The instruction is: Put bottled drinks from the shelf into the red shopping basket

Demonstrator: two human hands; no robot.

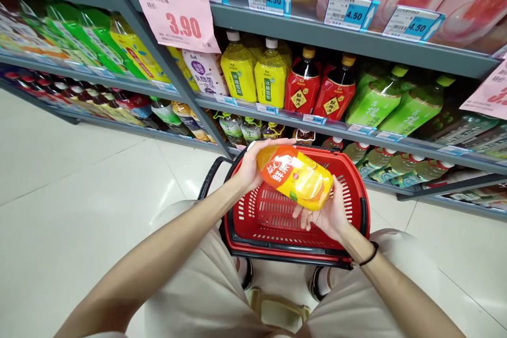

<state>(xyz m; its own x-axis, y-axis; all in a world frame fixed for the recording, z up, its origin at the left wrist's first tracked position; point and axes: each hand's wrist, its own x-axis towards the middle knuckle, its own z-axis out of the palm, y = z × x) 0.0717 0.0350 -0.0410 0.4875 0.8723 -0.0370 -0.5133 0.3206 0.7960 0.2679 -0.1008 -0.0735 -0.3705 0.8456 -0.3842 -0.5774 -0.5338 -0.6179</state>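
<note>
An orange drink bottle [297,175] with an orange and yellow label lies tilted on its side between my two hands, above a red shopping basket [253,240]. My left hand [253,161] is wrapped around the bottle's top end, so the cap is hidden. At the bottle's base, my right hand [330,211] supports it from the right and below, thumb up along the base and fingers curled underneath. The slotted basket floor shows beneath the bottle. A black basket handle [212,174] sticks out at the left rim.
Shelves ahead hold yellow bottles [271,76], red bottles [303,84] and green bottles [374,97]. A grey shelf edge [277,26] carries price tags and a pink price sign [174,13]. My knees flank the basket, above pale floor tiles [79,195]. A small stool [281,311] shows below me.
</note>
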